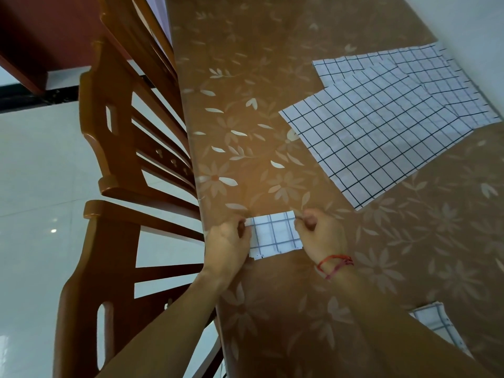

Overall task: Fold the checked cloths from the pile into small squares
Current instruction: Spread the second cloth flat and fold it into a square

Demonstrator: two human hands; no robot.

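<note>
Surface: brown floral table [272, 105], open ahead; its left edge runs just beside my left hand [229, 241].
Grip: it and my right hand [319, 236] each pinch a side of the folded cloth [275, 233], one, flat between them.
Second folded cloth [436, 326]: one, beside my right forearm.
Pile [381, 118]: overlapping checked cloths, far right; count unclear.
Chair backs [122, 132]: three past the left edge.

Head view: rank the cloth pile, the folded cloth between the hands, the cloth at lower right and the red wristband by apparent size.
1. cloth pile, clearly largest.
2. folded cloth and lower-right cloth: unranked, since the arm hides part of the latter and it is nearer.
3. wristband, smallest.
</note>
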